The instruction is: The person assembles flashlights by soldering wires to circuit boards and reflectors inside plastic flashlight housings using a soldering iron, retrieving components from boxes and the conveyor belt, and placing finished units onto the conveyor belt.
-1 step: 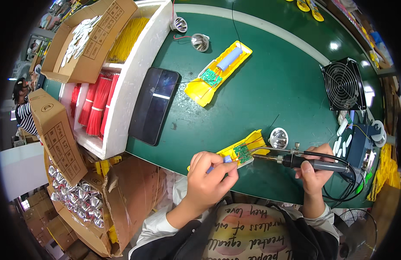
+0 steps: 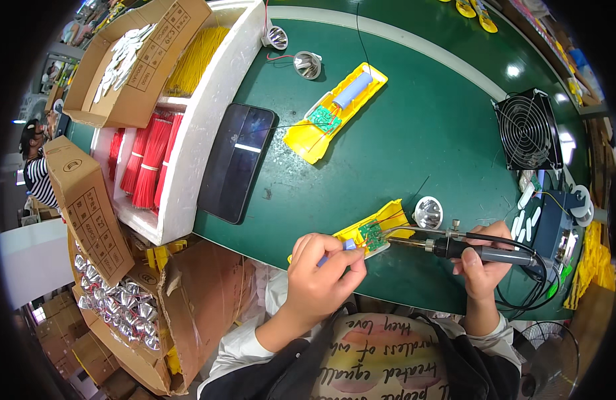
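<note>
My right hand (image 2: 483, 263) is closed round the handle of a soldering iron (image 2: 448, 248) with a thin metal feed tube clamped along it. Its tip meets a small green circuit board (image 2: 371, 235) in a yellow plastic half-shell (image 2: 402, 212). Over the shell's near-left end, my left hand (image 2: 321, 280) is closed in a pinch; what its fingertips hold is hidden. A blue cylindrical battery (image 2: 349, 245) shows partly between its fingers. Thin red and black wires rise from the board. Just right of the shell stands a silver reflector cup (image 2: 428, 213).
Farther back lies another yellow shell (image 2: 304, 145) with battery and board. Two reflectors (image 2: 307, 65) sit beyond it. A black phone (image 2: 238, 163) lies beside a white foam box (image 2: 188, 160) of red and yellow wires. On the right are a black fan (image 2: 528, 130) and blue soldering station (image 2: 558, 213).
</note>
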{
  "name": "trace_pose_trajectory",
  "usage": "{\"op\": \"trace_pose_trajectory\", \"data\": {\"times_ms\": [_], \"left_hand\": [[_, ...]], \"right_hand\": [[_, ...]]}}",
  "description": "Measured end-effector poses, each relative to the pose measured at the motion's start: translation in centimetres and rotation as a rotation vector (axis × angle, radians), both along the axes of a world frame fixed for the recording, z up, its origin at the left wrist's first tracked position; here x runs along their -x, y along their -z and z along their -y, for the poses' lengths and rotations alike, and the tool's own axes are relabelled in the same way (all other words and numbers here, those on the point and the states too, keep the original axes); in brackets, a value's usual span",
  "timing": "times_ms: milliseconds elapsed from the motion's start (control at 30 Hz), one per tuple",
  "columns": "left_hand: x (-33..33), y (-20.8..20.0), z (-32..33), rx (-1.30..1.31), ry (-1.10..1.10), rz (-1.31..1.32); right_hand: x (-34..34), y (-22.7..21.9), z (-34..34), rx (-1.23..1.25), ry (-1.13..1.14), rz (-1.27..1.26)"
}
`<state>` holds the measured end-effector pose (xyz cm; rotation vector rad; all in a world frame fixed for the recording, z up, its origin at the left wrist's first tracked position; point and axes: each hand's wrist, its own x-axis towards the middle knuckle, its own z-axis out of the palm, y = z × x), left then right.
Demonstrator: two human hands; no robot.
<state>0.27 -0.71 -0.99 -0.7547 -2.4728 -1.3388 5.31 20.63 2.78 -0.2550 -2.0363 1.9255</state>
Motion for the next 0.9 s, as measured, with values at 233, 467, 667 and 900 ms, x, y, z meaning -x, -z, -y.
{"op": "trace_pose_trajectory", "data": {"times_ms": [233,467,667,900], "left_hand": [[-0.08,-0.80,-0.14,0.045,-0.006,0.071],[-0.23,-0.59,-0.16,0.038,-0.021,0.074],[-0.34,-0.65,-0.34,0.052,-0.048,0.068],[-0.39,-0.58,-0.47,0.056,-0.071,0.057]], "right_hand": [[-0.15,0.24,-0.07,-0.015,-0.022,0.000],[-0.13,0.43,0.10,-0.020,-0.044,0.013],[-0.34,0.61,0.11,-0.083,-0.033,0.044],[-0.62,0.71,-0.12,-0.175,-0.019,0.047]]}}
